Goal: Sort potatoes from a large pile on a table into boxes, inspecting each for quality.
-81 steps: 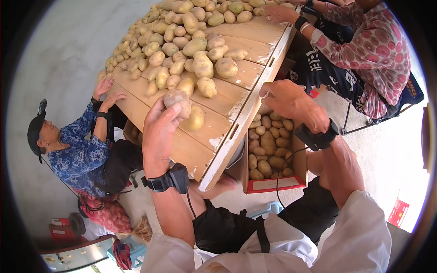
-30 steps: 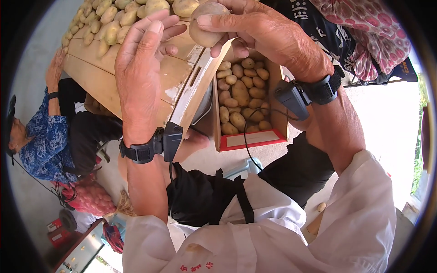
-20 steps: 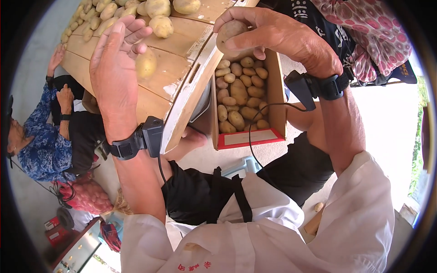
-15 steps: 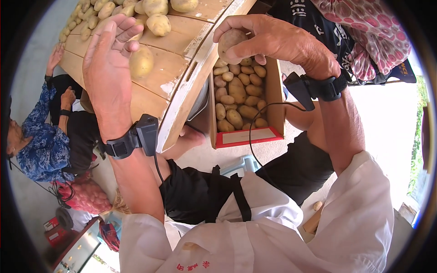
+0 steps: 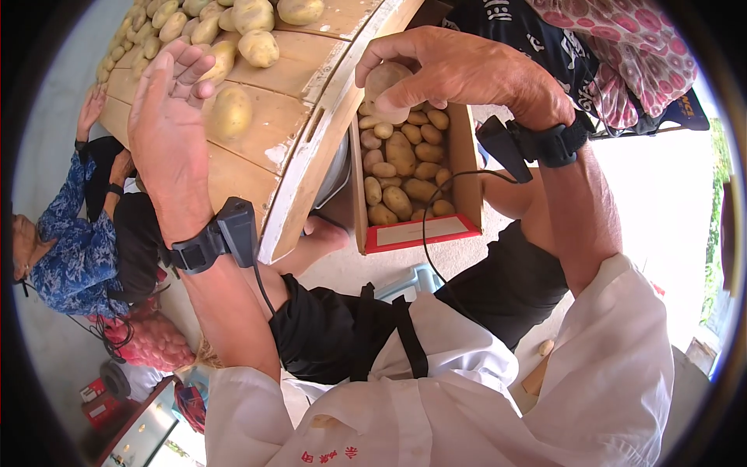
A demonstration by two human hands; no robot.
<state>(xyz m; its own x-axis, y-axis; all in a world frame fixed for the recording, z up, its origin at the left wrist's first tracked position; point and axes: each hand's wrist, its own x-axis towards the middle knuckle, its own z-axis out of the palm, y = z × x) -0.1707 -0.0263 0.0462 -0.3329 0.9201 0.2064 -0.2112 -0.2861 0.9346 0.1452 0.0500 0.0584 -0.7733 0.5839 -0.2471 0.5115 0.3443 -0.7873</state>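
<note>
My right hand (image 5: 467, 74) is curled round a potato (image 5: 389, 87), holding it over the near end of a cardboard box (image 5: 461, 148). Potatoes of mixed sizes (image 5: 401, 156) fill the part of the box that shows. To the left, my left hand (image 5: 173, 124) is raised over the slatted wooden table (image 5: 233, 171), palm turned inward, fingers loosely apart and nothing in them. Beside it a single yellow potato (image 5: 232, 113) lies on the slats. Just beyond, another potato (image 5: 222, 61) shows partly behind my fingertips.
A heap of potatoes (image 5: 183, 23) covers the table's far side. At the left sits another person in a blue patterned top (image 5: 78, 249), near a red net sack (image 5: 152, 335). Pink-patterned cloth (image 5: 630, 39) lies at the upper right. A light-blue plastic item (image 5: 412, 282) is between my legs.
The view has shifted slightly. My left hand has drawn a little left and nearer, uncovering more of the potatoes beside it. My right hand still holds its potato over the box.
</note>
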